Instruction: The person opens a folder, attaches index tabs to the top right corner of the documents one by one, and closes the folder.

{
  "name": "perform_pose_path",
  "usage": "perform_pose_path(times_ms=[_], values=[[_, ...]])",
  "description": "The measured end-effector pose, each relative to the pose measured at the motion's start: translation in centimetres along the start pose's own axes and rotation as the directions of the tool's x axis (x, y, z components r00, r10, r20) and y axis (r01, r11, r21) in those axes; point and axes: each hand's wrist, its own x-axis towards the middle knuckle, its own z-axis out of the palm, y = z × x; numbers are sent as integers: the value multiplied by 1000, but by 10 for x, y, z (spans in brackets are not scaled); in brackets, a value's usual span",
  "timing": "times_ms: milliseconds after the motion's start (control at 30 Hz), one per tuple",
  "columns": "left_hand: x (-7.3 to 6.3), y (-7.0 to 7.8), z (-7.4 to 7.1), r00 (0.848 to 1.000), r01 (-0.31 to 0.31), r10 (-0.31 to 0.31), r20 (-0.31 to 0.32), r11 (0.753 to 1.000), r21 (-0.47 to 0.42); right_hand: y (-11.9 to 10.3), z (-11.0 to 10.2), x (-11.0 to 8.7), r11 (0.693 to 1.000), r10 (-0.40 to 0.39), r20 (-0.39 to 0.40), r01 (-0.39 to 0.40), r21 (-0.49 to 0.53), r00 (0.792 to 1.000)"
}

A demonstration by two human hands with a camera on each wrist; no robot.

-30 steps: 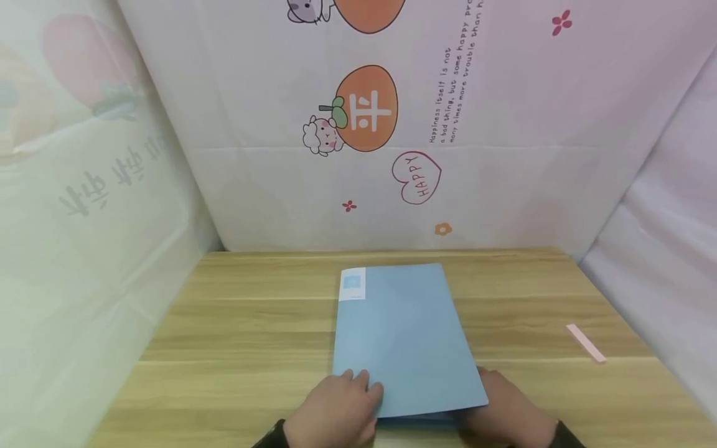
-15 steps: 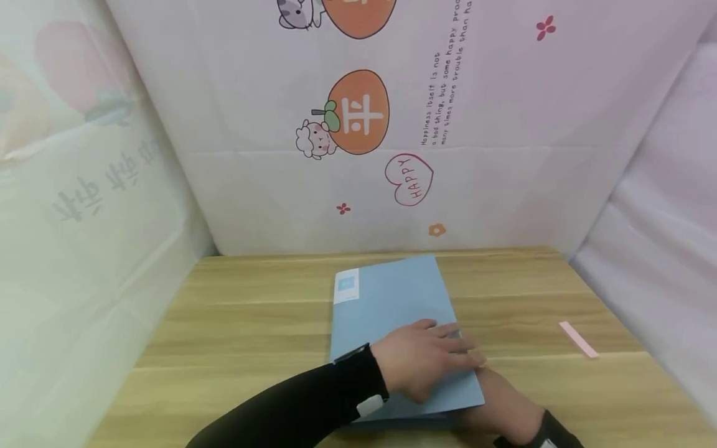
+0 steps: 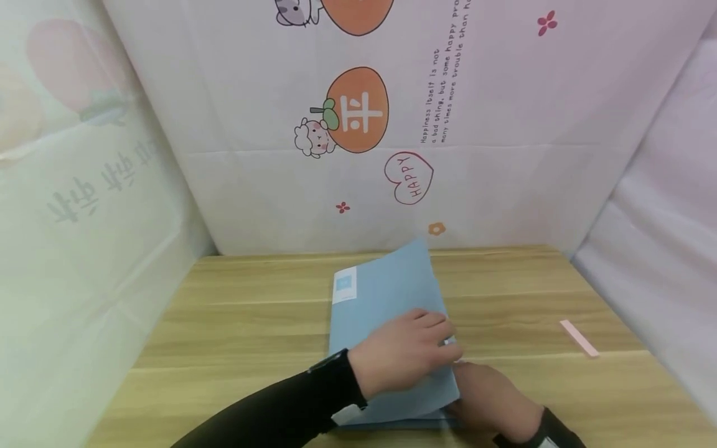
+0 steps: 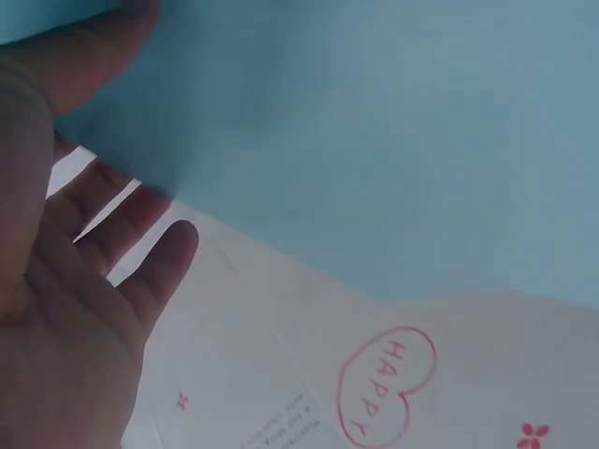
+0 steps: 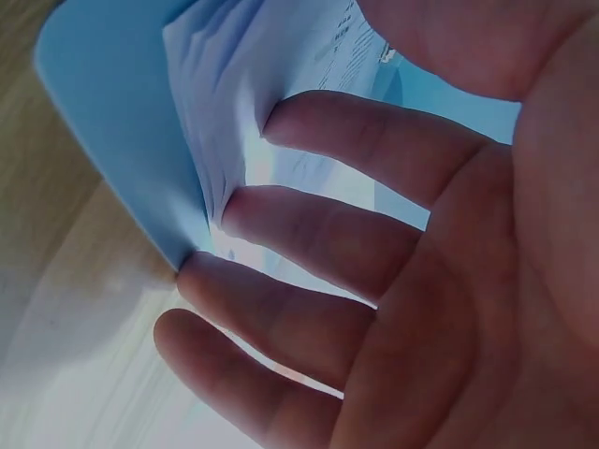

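A light blue folder (image 3: 386,286) with a white label (image 3: 344,284) at its far left corner lies in front of me, its front cover lifted along the right side. My left hand (image 3: 406,351) reaches across and grips the cover's right edge; in the left wrist view the thumb (image 4: 84,61) lies on one face and some fingers go behind the other. At the lower right edge, my right hand (image 3: 493,395) is partly under the cover. The right wrist view shows its extended fingers touching white printed sheets (image 5: 234,75) and the blue back cover (image 5: 103,103).
A thin pale pink strip (image 3: 579,338) lies on the wooden table (image 3: 241,336) to the right. White printed cloth (image 3: 252,186) hangs behind the table and along both sides.
My left hand has moved from the folder's lower left corner across to its right edge and now grips the cover. The cover's right side has risen. The right hand stays near the lower right edge.
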Motion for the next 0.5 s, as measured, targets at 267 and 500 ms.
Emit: perform_pose_path(times_ms=[267,500], values=[[-40,-12,-15,991,126,-127,49,992,22,-13,-3,9,972,232,115,-226,-62,966],[-91,-27,-39,971,235,-233,-45,971,36,-14,0,14,954,295,160,-282,-101,942]])
